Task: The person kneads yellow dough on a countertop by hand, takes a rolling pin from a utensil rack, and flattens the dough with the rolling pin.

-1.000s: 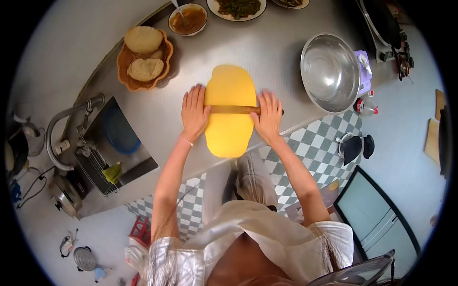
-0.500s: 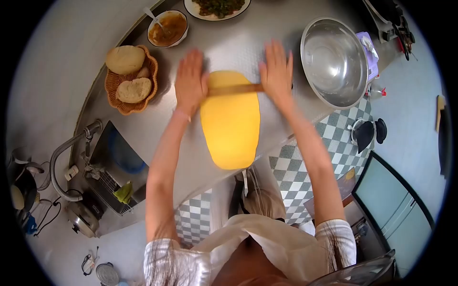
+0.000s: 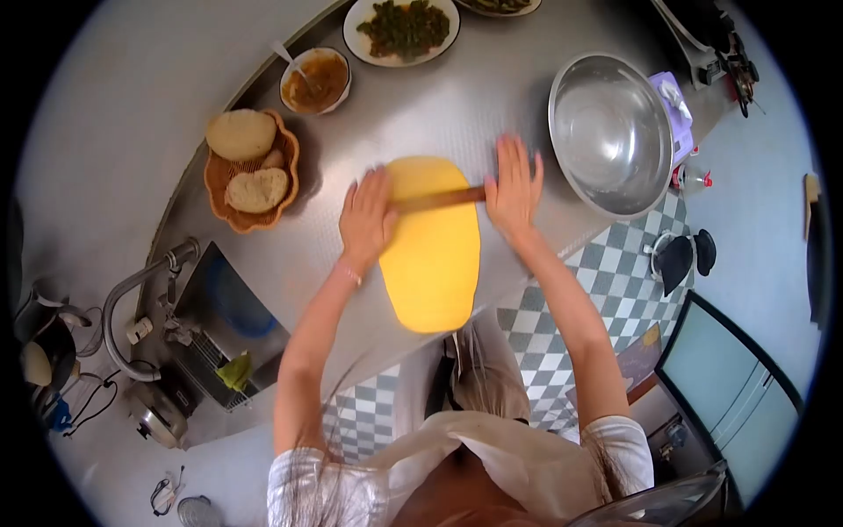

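Observation:
A long oval sheet of yellow dough (image 3: 430, 272) lies flat on the metal counter, its near end by the counter's front edge. Across its upper part rests a wooden rolling pin (image 3: 439, 200), slightly tilted, the right end a little higher. My left hand (image 3: 367, 220) lies over the pin's left end, fingers stretched forward and palm down, partly over the dough's left edge. My right hand (image 3: 515, 193) presses flat on the right end, fingers extended and beside the dough. Both palms hide the pin's ends.
A steel bowl (image 3: 610, 136) stands at right beside a purple item (image 3: 674, 114). At left are a wicker basket (image 3: 290, 189) with bread-like pieces, a bowl of orange-brown paste (image 3: 318, 79) and a sink (image 3: 233, 294). A plate of chopped greens (image 3: 404, 31) sits at the back.
The view has tilted, so the counter sits lower in it. Both hands and the rolling pin have moved a little toward me over the dough, and the pin slants slightly more.

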A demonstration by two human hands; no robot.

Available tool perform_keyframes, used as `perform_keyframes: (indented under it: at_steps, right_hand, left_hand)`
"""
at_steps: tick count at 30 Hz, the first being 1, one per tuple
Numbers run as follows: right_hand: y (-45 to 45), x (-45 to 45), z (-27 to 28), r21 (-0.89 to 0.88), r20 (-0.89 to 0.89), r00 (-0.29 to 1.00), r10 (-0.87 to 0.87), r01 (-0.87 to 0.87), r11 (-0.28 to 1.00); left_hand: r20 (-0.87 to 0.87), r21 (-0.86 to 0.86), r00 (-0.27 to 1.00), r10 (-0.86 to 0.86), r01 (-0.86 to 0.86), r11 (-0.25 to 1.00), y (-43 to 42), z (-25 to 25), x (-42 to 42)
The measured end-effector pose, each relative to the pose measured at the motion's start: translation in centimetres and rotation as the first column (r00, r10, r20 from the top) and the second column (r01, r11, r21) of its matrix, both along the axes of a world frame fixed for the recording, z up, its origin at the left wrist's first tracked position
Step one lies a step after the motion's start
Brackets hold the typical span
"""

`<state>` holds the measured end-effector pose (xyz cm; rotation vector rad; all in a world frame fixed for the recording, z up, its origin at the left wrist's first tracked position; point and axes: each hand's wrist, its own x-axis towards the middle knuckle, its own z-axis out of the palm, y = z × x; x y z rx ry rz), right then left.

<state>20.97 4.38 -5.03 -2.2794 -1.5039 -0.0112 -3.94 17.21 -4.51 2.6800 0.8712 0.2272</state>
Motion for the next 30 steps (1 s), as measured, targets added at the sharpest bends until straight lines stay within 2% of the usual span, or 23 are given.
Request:
perform_keyframes:
  at_steps: [2, 3, 5, 8, 9, 11, 12, 13, 15, 16, 17, 20, 21, 23, 24, 25, 27, 28, 29, 30]
  right_hand:
    - [2.0, 1.1, 0.5, 0.049, 0.029, 1.000, 0.001, -0.002, 0.999]
    - [5.3, 2.4, 2.0, 0.064, 0.014, 1.000, -0.015, 0.014, 0.998]
    - [9.4, 4.5, 1.7, 0.137, -0.078, 0.994, -0.082, 0.092, 0.986]
    - [5.1, 1.9, 1.5, 0.064, -0.009, 0.997, -0.077, 0.077, 0.995]
    - [4.2, 1.4, 1.6, 0.020, -0.008, 0.999, -0.053, 0.053, 0.998]
    - [3.3, 1.1, 1.5, -0.057, 0.002, 1.000, -0.010, 0.010, 0.998]
    - [4.5, 1.7, 1.5, -0.016, 0.006, 1.000, -0.029, 0.029, 0.999]
    - [6.9, 2.8, 1.8, 0.020, 0.004, 0.999, -0.049, 0.049, 0.999]
    - [6.8, 2.5, 2.4, 0.056, 0.028, 0.999, -0.029, 0.027, 0.998]
    - [4.6, 1.4, 2.4, -0.005, -0.002, 1.000, 0.022, -0.022, 1.000]
    - [1.3, -0.1, 2.1, -0.074, -0.042, 0.997, 0.070, -0.073, 0.995]
    - [-5.1, -3.0, 2.6, -0.167, -0.128, 0.981, 0.144, -0.165, 0.972]
    - [-5.6, -3.1, 2.8, -0.173, -0.140, 0.977, 0.163, -0.186, 0.967]
    - [-2.6, -1.1, 4.4, -0.130, -0.023, 0.987, 0.157, -0.158, 0.979]
    - [-0.7, 0.0, 4.3, -0.105, 0.039, 0.988, 0.149, -0.144, 0.984]
    - [0.4, 0.1, 3.5, -0.049, 0.018, 0.996, 0.091, -0.090, 0.995]
    - [1.2, -1.1, 1.8, 0.045, -0.048, 0.999, -0.022, 0.024, 0.999]
    - [0.1, -1.7, 1.7, -0.005, -0.028, 1.000, 0.005, -0.006, 1.000]
    - [-2.2, -2.9, 2.0, -0.064, -0.014, 0.999, 0.040, -0.041, 0.997]
    - [-4.2, -4.0, 2.2, -0.116, 0.000, 0.998, 0.070, -0.070, 0.991]
  left_hand:
    - [0.079, -0.040, 0.996, 0.043, -0.040, 0.998, 2.4, 0.2, 1.8]
    - [0.115, -0.028, 0.992, 0.056, -0.053, 0.998, 4.5, 2.1, 3.6]
    - [0.167, 0.020, 0.984, 0.059, -0.063, 0.998, 8.8, 3.1, 6.4]
    - [0.100, 0.051, 0.995, 0.006, -0.012, 0.999, 4.7, 2.6, 4.0]
    - [0.083, -0.016, 0.997, -0.006, 0.008, 1.000, 3.0, 1.7, 2.7]
    - [0.037, -0.024, 0.999, 0.013, -0.012, 1.000, 4.9, 2.9, 4.3]
    - [0.005, -0.037, 1.000, 0.026, -0.026, 0.999, 6.0, 3.5, 5.0]
    - [0.120, 0.043, 0.992, 0.041, -0.046, 0.998, 7.8, 3.3, 5.9]
    - [0.104, 0.088, 0.992, 0.071, -0.080, 0.993, 6.1, 2.9, 4.9]
    - [0.094, 0.107, 0.992, 0.087, -0.097, 0.990, 4.6, 2.7, 4.0]
    - [0.102, 0.007, 0.990, 0.097, -0.098, 0.995, 2.0, 2.0, 2.1]
    - [0.040, -0.094, 0.999, 0.024, -0.020, 0.995, -3.6, 3.5, -2.4]
    - [0.040, -0.200, 0.992, 0.123, -0.112, 0.973, -2.6, 4.4, -1.9]
    - [-0.020, -0.429, 0.953, 0.301, -0.280, 0.859, 0.4, 5.8, -1.0]
    - [0.171, -0.184, 0.938, 0.303, -0.272, 0.945, 2.1, 4.0, -0.5]
    - [0.147, -0.034, 0.932, 0.331, -0.330, 0.943, 2.9, 3.8, 1.0]
    - [0.150, 0.057, 0.945, 0.289, -0.300, 0.952, 1.6, 2.7, 0.8]
    - [0.157, 0.108, 0.950, 0.269, -0.287, 0.952, 1.1, 2.3, 0.8]
    - [0.057, 0.017, 0.973, 0.223, -0.225, 0.974, -0.8, 2.5, -0.6]
    - [0.051, 0.010, 0.978, 0.202, -0.203, 0.979, -2.5, 2.6, -1.8]
